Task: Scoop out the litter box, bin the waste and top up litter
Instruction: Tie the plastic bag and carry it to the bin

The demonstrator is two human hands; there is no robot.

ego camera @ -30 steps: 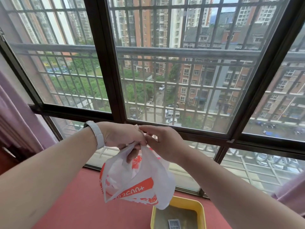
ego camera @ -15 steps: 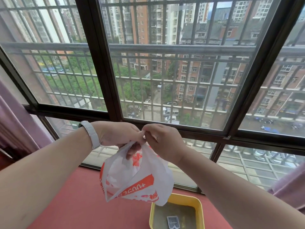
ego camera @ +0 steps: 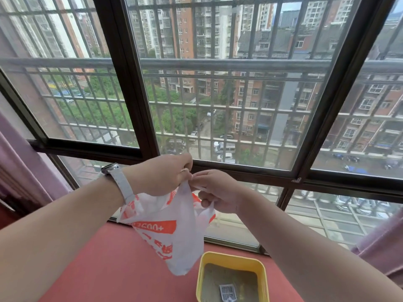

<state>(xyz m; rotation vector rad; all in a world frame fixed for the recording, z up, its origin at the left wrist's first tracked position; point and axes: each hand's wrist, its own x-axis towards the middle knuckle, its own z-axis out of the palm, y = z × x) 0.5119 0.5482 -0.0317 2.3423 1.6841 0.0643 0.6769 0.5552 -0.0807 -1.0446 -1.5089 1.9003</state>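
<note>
Below, litter box (ego camera: pixel 265 277) holds scoop (ego camera: pixel 227 291) — left hand (ego camera: pixel 162 175), right hand (ego camera: pixel 216 194) pinch bag (ego camera: pixel 174 232).

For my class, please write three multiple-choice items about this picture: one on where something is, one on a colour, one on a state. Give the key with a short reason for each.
1. Where does the scoop lie?
A. In the litter box, on the litter
B. On the red floor beside the box
C. Inside the plastic bag

2. What colour is the litter box?
A. Blue
B. Yellow
C. Green

3. How is the plastic bag held?
A. It lies flat on the floor
B. One hand alone carries it
C. Both hands grip its top and it hangs in the air

Key:
1 A: the grey slotted scoop rests on the litter inside the box.
2 B: its rim and walls are yellow.
3 C: the left hand and the right hand each pinch the top of the bag, which hangs above the red floor.
</note>
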